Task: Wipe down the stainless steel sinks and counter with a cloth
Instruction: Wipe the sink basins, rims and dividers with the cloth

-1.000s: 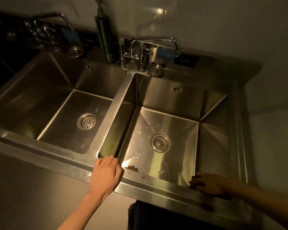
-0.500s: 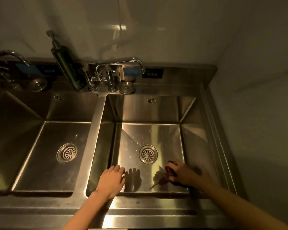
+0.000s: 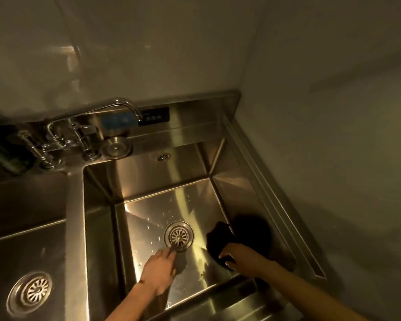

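Both hands are down inside the right stainless steel sink (image 3: 148, 172). My right hand (image 3: 243, 258) holds a dark cloth (image 3: 218, 242) pressed on the sink floor by the right wall. My left hand (image 3: 160, 269) lies flat on the sink floor with fingers extended, fingertips at the near edge of the round drain strainer (image 3: 179, 236). Water droplets dot the floor around the drain. The left sink (image 3: 33, 251) with its own drain (image 3: 30, 293) lies across the divider.
A chrome faucet (image 3: 97, 112) with lever handles stands behind the right sink, beside a round metal cap (image 3: 115, 147). A dark green soap bottle (image 3: 7, 151) sits at the far left. Walls close off the back and right; a raised counter rim (image 3: 276, 200) runs along the right.
Both hands left the front rim and went down into the right sink. The right hand with the cloth moved toward the right wall; the left reached the drain. The view swung right.
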